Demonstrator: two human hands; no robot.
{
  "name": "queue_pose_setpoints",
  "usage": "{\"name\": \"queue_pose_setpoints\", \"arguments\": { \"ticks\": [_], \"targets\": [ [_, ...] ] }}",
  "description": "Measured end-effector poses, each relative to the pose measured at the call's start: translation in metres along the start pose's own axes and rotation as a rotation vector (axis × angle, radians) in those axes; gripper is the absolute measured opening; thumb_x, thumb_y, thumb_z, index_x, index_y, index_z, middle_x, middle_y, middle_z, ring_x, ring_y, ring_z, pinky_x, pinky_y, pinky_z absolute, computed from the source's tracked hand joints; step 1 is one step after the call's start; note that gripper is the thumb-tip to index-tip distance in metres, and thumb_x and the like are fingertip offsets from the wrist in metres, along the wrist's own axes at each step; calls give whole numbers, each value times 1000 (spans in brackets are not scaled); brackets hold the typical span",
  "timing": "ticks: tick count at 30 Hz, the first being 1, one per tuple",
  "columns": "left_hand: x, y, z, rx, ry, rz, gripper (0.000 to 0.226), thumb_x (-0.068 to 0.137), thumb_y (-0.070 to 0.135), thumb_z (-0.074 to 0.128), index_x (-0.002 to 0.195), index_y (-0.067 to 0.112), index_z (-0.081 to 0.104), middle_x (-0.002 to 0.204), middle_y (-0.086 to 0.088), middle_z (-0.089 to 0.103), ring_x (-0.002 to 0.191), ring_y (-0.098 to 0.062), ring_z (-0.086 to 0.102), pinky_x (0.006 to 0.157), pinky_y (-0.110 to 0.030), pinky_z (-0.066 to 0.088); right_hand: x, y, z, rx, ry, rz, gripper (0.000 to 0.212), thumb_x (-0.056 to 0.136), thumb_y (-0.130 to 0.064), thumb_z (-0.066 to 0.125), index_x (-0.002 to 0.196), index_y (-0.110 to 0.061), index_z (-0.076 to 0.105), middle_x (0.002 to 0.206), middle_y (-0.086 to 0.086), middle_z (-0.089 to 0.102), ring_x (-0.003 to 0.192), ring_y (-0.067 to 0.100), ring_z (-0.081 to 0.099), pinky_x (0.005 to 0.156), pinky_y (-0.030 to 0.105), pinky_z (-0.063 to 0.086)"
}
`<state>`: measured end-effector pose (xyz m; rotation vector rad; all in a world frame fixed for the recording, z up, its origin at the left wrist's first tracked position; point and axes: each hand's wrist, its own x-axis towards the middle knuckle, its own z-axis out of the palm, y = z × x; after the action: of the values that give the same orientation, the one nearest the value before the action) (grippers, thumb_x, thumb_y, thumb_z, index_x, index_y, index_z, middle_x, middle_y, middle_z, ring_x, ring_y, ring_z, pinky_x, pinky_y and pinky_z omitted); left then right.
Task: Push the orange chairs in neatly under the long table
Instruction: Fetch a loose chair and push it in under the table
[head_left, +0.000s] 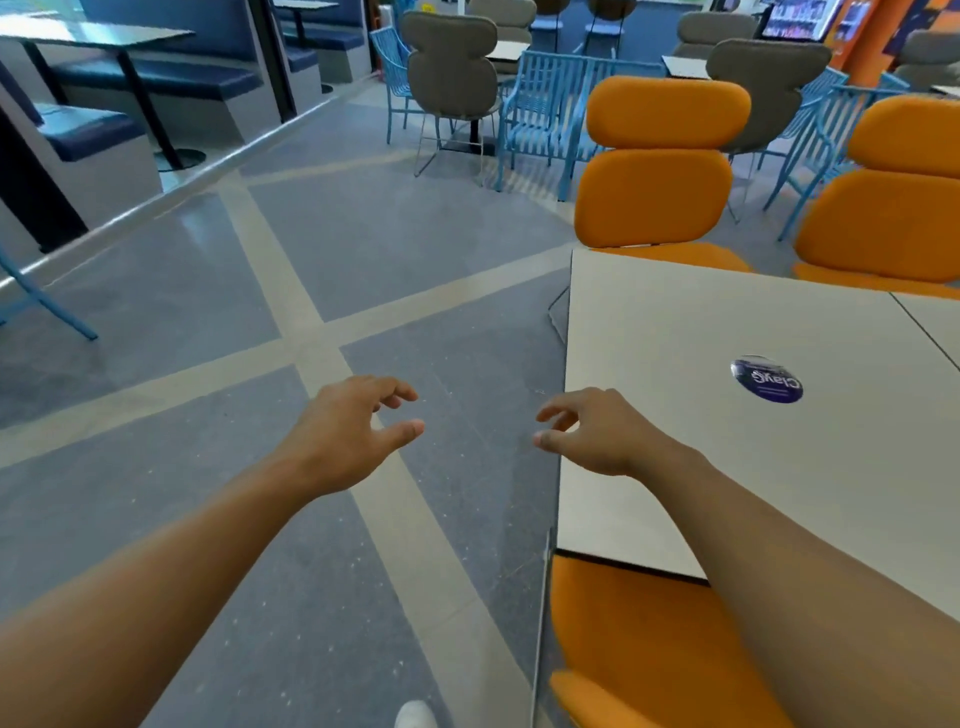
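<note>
The long white table (675, 332) fills the right side, its short end facing left. Two orange chairs stand on its far side: one (660, 166) at the corner and another (904, 208) at the right edge, both seats partly tucked under the top. A third orange chair (639, 634) sits on the near side below me, its seat partly under the table. My left hand (353, 431) hovers over the floor with loosely curled fingers, holding nothing. My right hand (592, 431) hovers at the table's left edge, fingers loosely curled and empty.
A round dark blue sticker (766, 379) lies on the tabletop. Blue metal chairs (540, 104) and grey padded chairs (452, 62) stand behind the table. Booth benches and tables (104, 78) line the left. Grey tiled floor (260, 260) lies open to the left. My white shoe (415, 716) shows below.
</note>
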<state>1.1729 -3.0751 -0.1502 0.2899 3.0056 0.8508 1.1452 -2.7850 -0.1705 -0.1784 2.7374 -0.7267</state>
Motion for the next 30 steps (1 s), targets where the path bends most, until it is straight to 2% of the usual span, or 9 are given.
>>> {"name": "queue_pose_setpoints", "arguments": {
  "ticks": [2, 9, 16, 22, 30],
  "targets": [
    [35, -12, -5, -8, -11, 15, 36, 84, 49, 65, 117, 34, 61, 113, 9, 64, 101, -9, 57, 84, -27, 43, 31, -5, 0, 33, 8, 23, 42, 90, -47, 68, 127, -25, 66, 118, 2, 70, 100, 18, 65, 86, 30, 50],
    [132, -55, -23, -38, -57, 35, 35, 84, 49, 65, 115, 33, 61, 113, 9, 63, 103, -10, 57, 84, -27, 41, 121, -34, -6, 130, 31, 74, 42, 91, -48, 66, 128, -28, 65, 119, -1, 69, 105, 17, 64, 96, 38, 52],
    [253, -110, -37, -53, -107, 103, 36, 84, 49, 65, 115, 31, 62, 114, 7, 64, 104, -10, 58, 86, -27, 44, 223, -57, -16, 215, 100, 114, 40, 92, -46, 65, 129, -30, 63, 113, -8, 67, 100, 11, 62, 84, 28, 48],
    [382, -165, -61, -37, -139, 162, 35, 85, 48, 65, 115, 31, 63, 116, 6, 63, 105, -11, 58, 92, -33, 46, 332, -86, -36, 239, 174, 174, 40, 93, -43, 65, 131, -28, 63, 113, -7, 67, 104, 12, 60, 87, 30, 46],
    [546, -214, -95, -45, -190, 249, 33, 85, 47, 65, 113, 30, 63, 112, 7, 64, 102, -11, 58, 87, -29, 45, 469, -114, -67, 230, 197, 276, 42, 93, -46, 64, 133, -30, 60, 116, -9, 65, 107, 16, 61, 94, 41, 52]
  ]
}}
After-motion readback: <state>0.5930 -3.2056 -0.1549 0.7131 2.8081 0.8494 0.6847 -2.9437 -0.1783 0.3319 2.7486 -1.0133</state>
